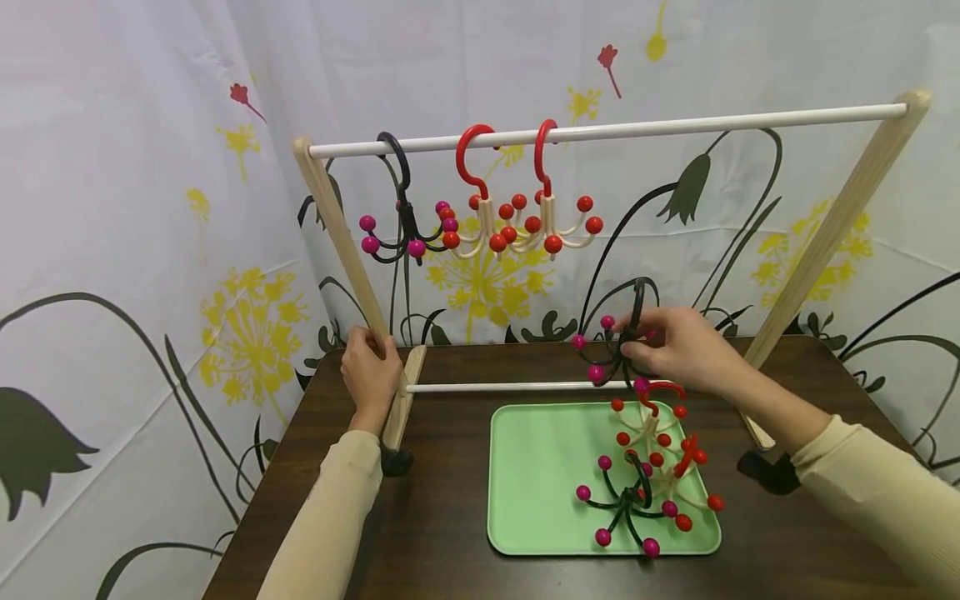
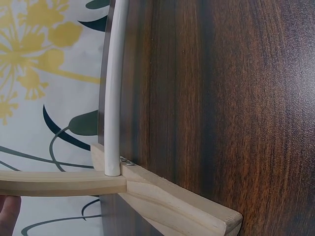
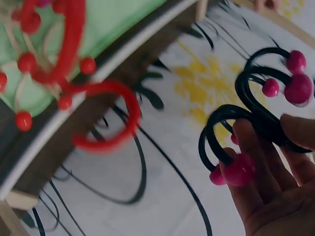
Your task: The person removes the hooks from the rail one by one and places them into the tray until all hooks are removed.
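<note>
From where I stand, the right hand (image 1: 678, 346) pinches a black hook hanger with magenta balls (image 1: 631, 332) below the white top rail (image 1: 615, 131) — mid-hanging, I'd judge, its hook needing a lift over — while the left hand (image 1: 371, 373) grips the wooden upright (image 1: 342, 232).

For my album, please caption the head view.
Left hand holds a wooden post; right hand holds a black, pink-tipped hanger.
</note>
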Available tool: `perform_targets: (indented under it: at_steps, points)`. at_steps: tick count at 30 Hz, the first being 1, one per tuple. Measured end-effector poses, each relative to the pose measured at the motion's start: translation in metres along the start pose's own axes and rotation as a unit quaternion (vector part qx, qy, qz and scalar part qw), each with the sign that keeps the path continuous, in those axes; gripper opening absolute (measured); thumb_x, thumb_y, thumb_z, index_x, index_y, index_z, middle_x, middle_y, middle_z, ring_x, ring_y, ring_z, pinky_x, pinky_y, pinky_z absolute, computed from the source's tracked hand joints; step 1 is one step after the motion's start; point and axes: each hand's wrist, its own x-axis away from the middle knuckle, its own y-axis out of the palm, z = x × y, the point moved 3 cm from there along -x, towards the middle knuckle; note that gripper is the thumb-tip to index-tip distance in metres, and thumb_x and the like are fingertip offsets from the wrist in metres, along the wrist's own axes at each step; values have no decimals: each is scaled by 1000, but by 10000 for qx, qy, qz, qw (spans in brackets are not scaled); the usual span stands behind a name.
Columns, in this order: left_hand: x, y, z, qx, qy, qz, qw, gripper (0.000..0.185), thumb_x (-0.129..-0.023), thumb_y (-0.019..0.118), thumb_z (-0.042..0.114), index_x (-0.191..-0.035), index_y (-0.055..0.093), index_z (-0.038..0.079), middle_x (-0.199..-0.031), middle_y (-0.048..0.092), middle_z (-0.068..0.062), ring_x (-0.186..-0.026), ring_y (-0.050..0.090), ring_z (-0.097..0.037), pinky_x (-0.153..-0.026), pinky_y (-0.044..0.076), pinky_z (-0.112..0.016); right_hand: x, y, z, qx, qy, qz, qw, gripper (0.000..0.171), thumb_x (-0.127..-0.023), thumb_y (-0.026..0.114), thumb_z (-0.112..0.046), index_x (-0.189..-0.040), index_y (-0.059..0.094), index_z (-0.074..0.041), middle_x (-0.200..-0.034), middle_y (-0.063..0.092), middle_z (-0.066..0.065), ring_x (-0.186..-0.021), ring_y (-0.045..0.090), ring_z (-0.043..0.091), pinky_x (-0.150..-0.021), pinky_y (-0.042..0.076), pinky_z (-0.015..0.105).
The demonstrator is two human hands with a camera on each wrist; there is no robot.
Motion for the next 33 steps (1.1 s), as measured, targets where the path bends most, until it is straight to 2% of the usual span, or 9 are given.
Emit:
perform_targets:
  at_steps: [5, 9, 16, 24, 33]
  points:
    - [0, 0, -2, -28, -10, 10, 10000, 21, -84, 71, 12, -89, 54, 1, -81, 56, -16, -72, 56, -39, -69, 42, -53, 2, 38, 4, -107, -153, -588, 9981, 13, -85, 72, -8, -98, 73, -11, -85, 70, -2, -62, 56, 13, -61, 45, 34]
    - [-1, 1, -2, -57, -16, 14, 10000, 21, -84, 71, 13, -89, 54, 0, -81, 56, -16, -73, 57, -38, -69, 42, -53, 2, 61, 10, 17, -382, -772, 9963, 14, -81, 73, -3, -93, 71, -11, -84, 68, -4, -69, 59, 10, -66, 49, 34]
    - [-1, 4, 0, -46, -57, -101, 9999, 21, -84, 71, 14, -89, 55, 1, -80, 56, -15, -73, 57, -38, -69, 43, -52, 6, 93, 21, 295, -425, -1164, 9919, 15, -82, 75, -3, -91, 70, -14, -82, 68, -5, -71, 61, 10, -67, 49, 33]
    - [-1, 5, 0, 6, 35, -29, 10000, 20, -84, 70, 12, -89, 54, 1, -81, 57, -15, -73, 57, -36, -68, 43, -53, 12, 111, 25, 345, -865, -1392, 9859, 14, -81, 76, -2, -89, 71, -13, -81, 68, -4, -72, 61, 9, -66, 50, 31]
    - [0, 2, -2, -6, 11, -28, 10000, 20, -84, 71, 12, -89, 55, 0, -81, 57, -15, -73, 57, -37, -68, 43, -53, 11, 120, 30, 350, -552, -1796, 9816, 9, -81, 77, -5, -86, 72, -10, -80, 67, -7, -76, 63, 12, -70, 51, 32]
